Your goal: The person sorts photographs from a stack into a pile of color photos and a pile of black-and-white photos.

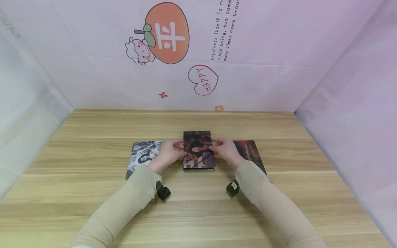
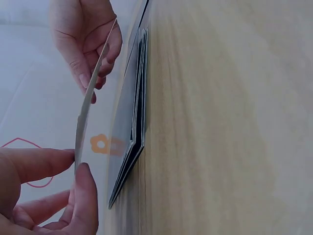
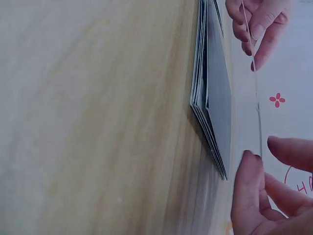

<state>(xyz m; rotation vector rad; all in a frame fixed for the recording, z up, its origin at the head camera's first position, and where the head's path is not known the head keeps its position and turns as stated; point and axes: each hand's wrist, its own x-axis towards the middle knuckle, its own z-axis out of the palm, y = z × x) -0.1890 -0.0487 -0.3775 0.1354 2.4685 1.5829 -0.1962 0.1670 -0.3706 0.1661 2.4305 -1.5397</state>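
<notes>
A thin picture card [image 1: 198, 148] with a dark, reddish-purple photo is held up between both hands. My left hand [image 1: 169, 154] pinches its left edge between thumb and fingers. On the opposite edge, my right hand [image 1: 226, 150] pinches it the same way. Seen edge-on in the left wrist view, the card [image 2: 83, 122] bends slightly and is apart from a small stack of cards [image 2: 139, 98] lying on the table. The stack's layers [image 3: 199, 105] fan apart a little in the right wrist view; in the head view the held card covers most of them.
A black-and-white picture card [image 1: 138, 160] lies on the wooden table [image 1: 198, 213] by the left forearm. Partly under the right wrist lies a dark red picture card [image 1: 252, 153]. A printed white cloth [image 1: 260, 86] hangs behind the table and along both sides.
</notes>
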